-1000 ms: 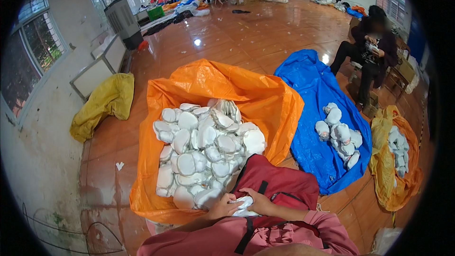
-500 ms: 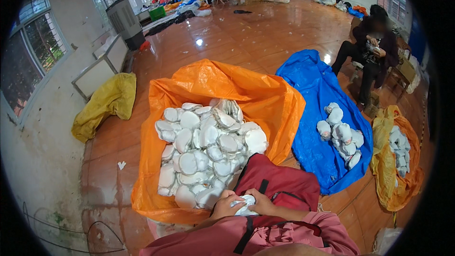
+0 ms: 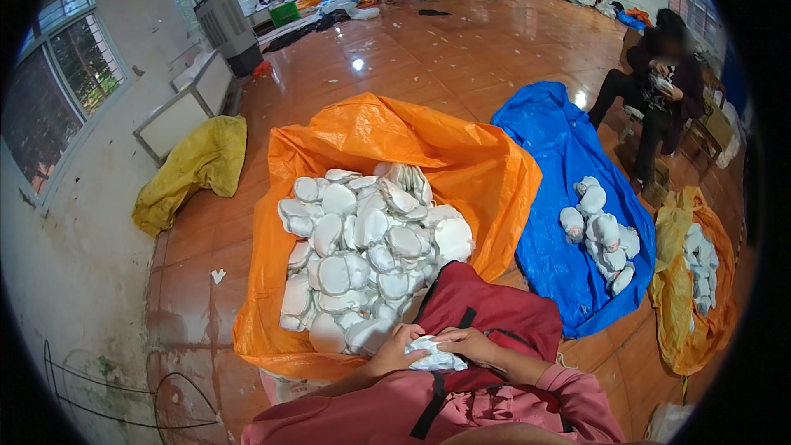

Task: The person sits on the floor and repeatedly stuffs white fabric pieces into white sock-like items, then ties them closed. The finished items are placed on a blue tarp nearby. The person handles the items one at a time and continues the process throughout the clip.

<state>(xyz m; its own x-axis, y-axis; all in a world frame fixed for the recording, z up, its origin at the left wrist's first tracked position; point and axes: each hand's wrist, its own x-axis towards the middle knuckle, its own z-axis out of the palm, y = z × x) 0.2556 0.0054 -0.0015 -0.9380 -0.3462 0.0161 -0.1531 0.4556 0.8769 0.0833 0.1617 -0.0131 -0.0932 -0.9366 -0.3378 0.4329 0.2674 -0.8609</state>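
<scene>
The fingers of the left hand [image 3: 394,353] are bent close together and clamped on the left end of a crumpled white piece [image 3: 437,358], with the fingertips at its far left edge. The right hand [image 3: 473,346] grips the same piece from the right, its fingers reaching leftward over the far edge; how the right thumb sits under it cannot be told. The piece lies between the two hands, its near side bare, just above the person's lap, where a dark red cloth [image 3: 515,305] is spread beyond and to the right of the fingers. Pink sleeves [image 3: 568,387] cover part of the forearms.

Just beyond the left hand stands an open orange sack [image 3: 362,119], full of rounded white pads [image 3: 338,274] heaped loosely, with some stacked on edge at the far side. To the right of it, a blue sack [image 3: 548,119] is spread flat with a small cluster of white bundles [image 3: 608,235] on it; farther right is a yellow-and-orange sack [image 3: 669,313] with more white pieces [image 3: 700,268]. A yellow sack [image 3: 198,166] lies to the left, by the wall. At far right a seated person [image 3: 663,86] holds something small and white
</scene>
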